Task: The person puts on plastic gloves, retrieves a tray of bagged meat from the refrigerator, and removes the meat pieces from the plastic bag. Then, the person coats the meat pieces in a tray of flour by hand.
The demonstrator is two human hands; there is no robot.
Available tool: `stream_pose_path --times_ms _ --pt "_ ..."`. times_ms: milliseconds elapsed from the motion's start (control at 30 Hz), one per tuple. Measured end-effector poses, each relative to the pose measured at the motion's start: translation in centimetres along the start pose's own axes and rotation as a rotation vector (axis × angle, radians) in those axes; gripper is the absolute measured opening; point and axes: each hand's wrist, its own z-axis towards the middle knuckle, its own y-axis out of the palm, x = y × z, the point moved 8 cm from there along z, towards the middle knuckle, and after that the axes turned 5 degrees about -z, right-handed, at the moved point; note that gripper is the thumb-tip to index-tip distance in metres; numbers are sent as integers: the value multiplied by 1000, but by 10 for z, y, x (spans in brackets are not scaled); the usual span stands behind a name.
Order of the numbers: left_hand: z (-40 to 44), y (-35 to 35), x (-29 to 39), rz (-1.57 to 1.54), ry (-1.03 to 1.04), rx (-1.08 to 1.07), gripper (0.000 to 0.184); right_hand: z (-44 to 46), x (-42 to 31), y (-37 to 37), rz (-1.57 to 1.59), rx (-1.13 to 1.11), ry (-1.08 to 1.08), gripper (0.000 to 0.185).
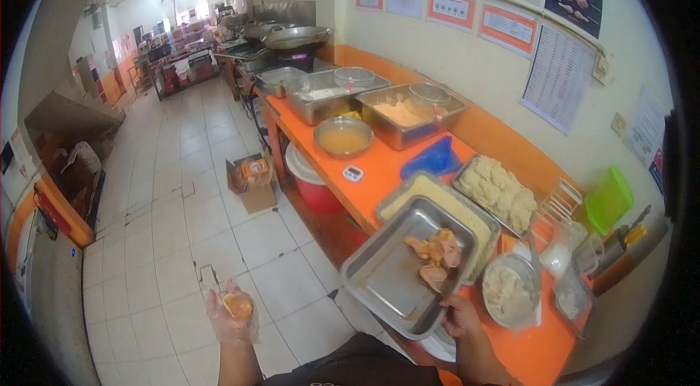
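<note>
My left hand [233,313], in a clear plastic glove, is over the tiled floor at the lower left, its fingers curled round a piece of raw chicken [238,305]. My right hand [461,315] grips the near right edge of a metal tray [386,277]. Several pieces of raw chicken [437,251] lie at the tray's right side. The tray overlaps a second tray [477,222] with a pale yellow coating in it.
On the orange table [394,174] are a bowl of yellowish liquid [343,139], a timer [353,174], a blue bag [432,158], a tray of battered pieces [497,189] and a bowl of white paste [510,290]. A cardboard box [251,180] stands on the floor.
</note>
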Motion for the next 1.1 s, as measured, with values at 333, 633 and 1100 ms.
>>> stream_pose_path --times_ms 333,633,1100 --pt "233 31 44 -34 63 83 47 298 -46 157 -403 16 14 8" --pt "354 55 146 63 198 98 40 432 -90 254 -663 204 -29 15" --pt "713 269 47 143 -280 -52 43 447 -97 256 -1112 716 -134 23"
